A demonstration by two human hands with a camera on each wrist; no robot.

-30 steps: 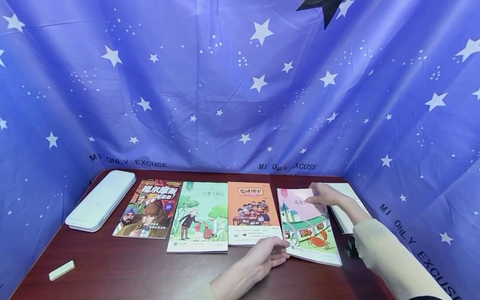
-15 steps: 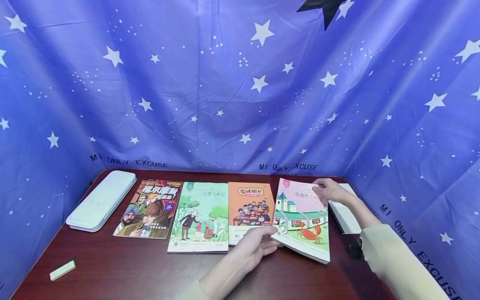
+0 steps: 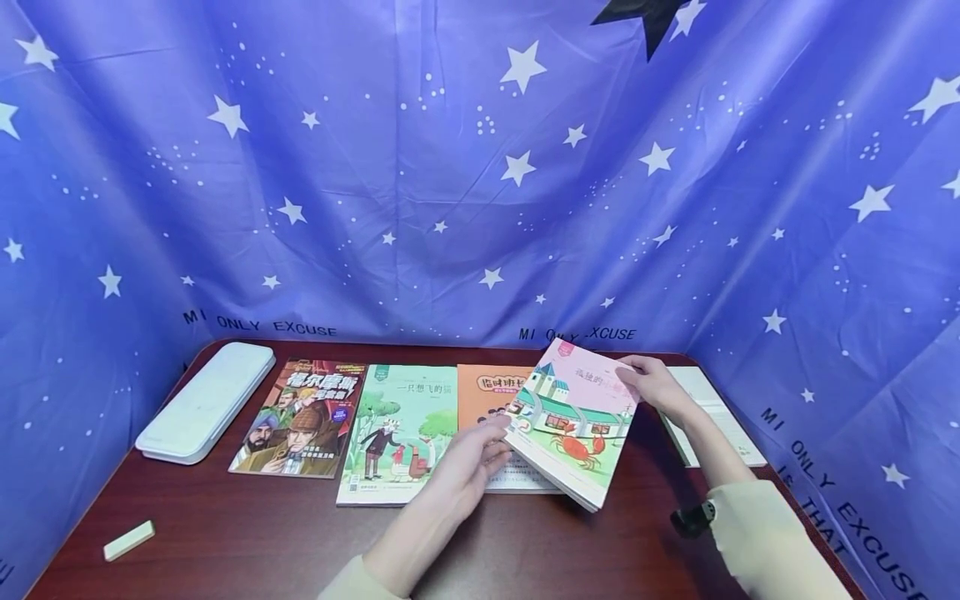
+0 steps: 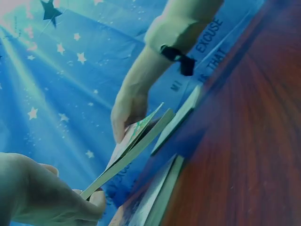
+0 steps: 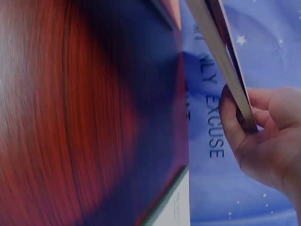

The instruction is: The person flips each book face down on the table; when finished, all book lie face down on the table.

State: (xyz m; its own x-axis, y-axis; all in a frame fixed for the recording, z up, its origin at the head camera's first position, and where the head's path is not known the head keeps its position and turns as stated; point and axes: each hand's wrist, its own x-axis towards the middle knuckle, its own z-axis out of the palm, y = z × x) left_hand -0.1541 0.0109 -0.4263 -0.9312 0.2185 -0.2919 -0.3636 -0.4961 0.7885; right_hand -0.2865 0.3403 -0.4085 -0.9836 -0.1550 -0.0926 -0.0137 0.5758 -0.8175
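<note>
A pink-and-green book (image 3: 577,408) with a red crab on its cover is raised off the table, tilted, partly over an orange book (image 3: 480,383). My left hand (image 3: 467,467) pinches its lower left edge, and my right hand (image 3: 660,390) grips its upper right edge. Seen from the left wrist, the book (image 4: 131,153) is edge-on, its cover and pages slightly parted, with thumb and fingers of the left hand (image 4: 42,193) around one end. In the right wrist view, the right hand (image 5: 268,141) has fingers on both sides of the book (image 5: 228,66).
Left of the orange book lie a green book (image 3: 405,425) and a comic-style book (image 3: 300,421). A white case (image 3: 206,404) sits at the far left, with a pale eraser-like block (image 3: 129,540) nearer the front. A white pad (image 3: 723,425) lies at the right edge, before a starry blue curtain (image 3: 450,167).
Both hands have lifted the pink-and-green book off the table and carried it left, turning it clockwise. It now covers part of the orange book, and more of the white pad shows.
</note>
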